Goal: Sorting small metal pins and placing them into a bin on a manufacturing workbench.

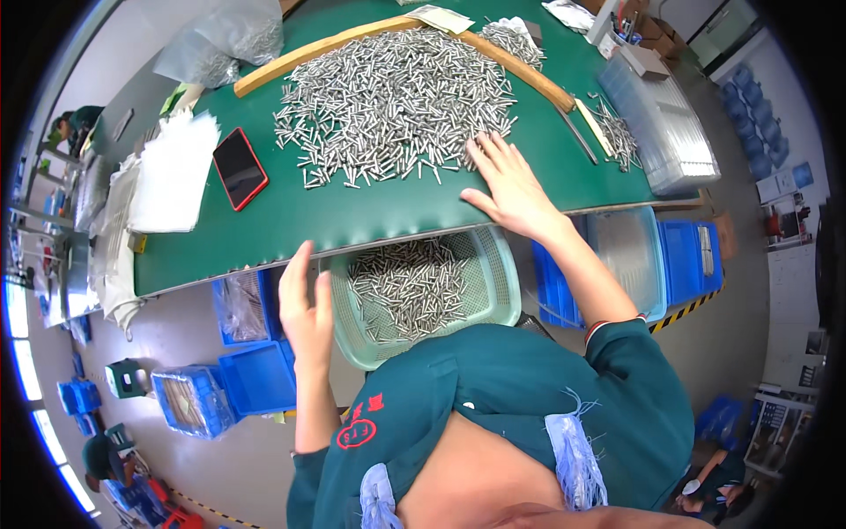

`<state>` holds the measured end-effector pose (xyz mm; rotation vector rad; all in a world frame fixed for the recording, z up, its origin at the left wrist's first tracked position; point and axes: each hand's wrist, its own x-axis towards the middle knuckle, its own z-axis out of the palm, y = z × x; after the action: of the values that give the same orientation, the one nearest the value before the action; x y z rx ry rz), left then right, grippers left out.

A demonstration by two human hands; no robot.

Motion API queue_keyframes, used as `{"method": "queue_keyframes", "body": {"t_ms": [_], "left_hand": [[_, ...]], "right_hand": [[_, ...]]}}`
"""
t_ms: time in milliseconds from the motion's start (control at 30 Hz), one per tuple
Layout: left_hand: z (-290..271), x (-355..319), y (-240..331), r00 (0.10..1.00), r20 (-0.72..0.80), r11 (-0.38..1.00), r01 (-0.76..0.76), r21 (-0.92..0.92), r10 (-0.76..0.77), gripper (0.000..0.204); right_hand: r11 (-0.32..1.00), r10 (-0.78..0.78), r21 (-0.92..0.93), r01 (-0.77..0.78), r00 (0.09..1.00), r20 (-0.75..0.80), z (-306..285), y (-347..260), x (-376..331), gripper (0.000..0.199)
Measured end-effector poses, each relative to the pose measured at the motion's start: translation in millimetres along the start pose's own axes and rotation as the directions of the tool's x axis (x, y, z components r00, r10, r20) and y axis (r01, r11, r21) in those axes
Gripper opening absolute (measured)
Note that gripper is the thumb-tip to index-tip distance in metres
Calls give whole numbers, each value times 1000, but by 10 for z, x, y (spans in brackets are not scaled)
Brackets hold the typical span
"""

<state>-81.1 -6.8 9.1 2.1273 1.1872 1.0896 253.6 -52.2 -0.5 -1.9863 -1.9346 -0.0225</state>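
Note:
A big pile of small silver metal pins is spread over the green table. My right hand lies with its fingers apart at the pile's near right edge, the fingertips at the outermost pins. Below the table's front edge, a pale green plastic basket sits against my body, with many similar pins in it. My left hand is raised beside the basket's left rim, fingers stretched upward and thumb apart, nothing in it. Whether it touches the rim I cannot tell.
Wooden strips border the pile's far side. A red-edged phone and white sheets lie left. A clear plastic box stands right, near a smaller heap of pins. Blue bins stand under the table.

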Motion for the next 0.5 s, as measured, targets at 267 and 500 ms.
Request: {"method": "queue_keyframes", "body": {"t_ms": [267, 500], "left_hand": [[778, 844, 184, 929, 317, 918, -283, 277, 190, 40], [784, 812, 119, 941, 319, 944, -204, 261, 115, 36]], "right_hand": [[955, -298, 14, 298, 951, 82, 140, -259, 426, 55], [884, -407, 296, 360, 907, 112, 199, -420, 556, 50]]}}
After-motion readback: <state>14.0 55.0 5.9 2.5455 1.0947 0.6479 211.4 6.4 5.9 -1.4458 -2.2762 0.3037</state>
